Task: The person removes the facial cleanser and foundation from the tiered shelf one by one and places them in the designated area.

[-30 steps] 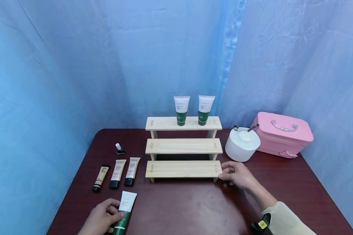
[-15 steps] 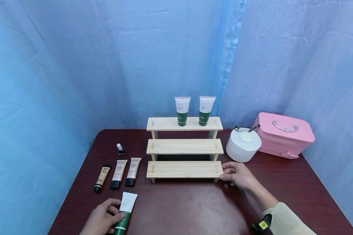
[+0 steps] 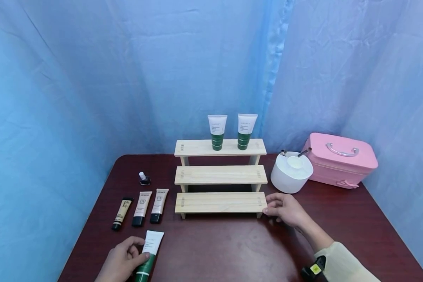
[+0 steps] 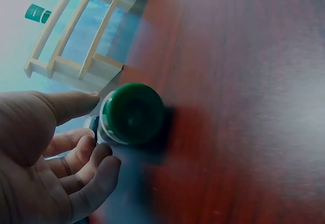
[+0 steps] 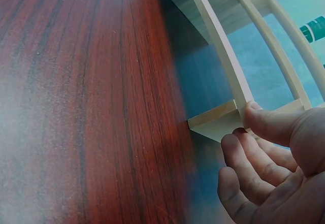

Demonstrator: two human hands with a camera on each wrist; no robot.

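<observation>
My left hand (image 3: 121, 258) holds a white-and-green squeeze tube (image 3: 149, 250) between thumb and fingers at the table's near left. Its green cap (image 4: 134, 113) faces the left wrist camera. At the right end of a three-step wooden display rack (image 3: 220, 203), my right hand (image 3: 285, 209) pinches the lowest board. In the right wrist view the thumb lies on the edge of that board (image 5: 223, 46), with the fingers curled by its end. Two matching tubes, a left one (image 3: 217, 132) and a right one (image 3: 246, 131), stand caps down on the top step.
Left of the rack lie two BB cream tubes (image 3: 142, 208), a slim gold tube (image 3: 122, 213) and a small dark bottle with a white cap (image 3: 144, 178). Right of it stand a white round container (image 3: 291, 178) and a pink case (image 3: 342, 158). Blue curtains hang behind the table.
</observation>
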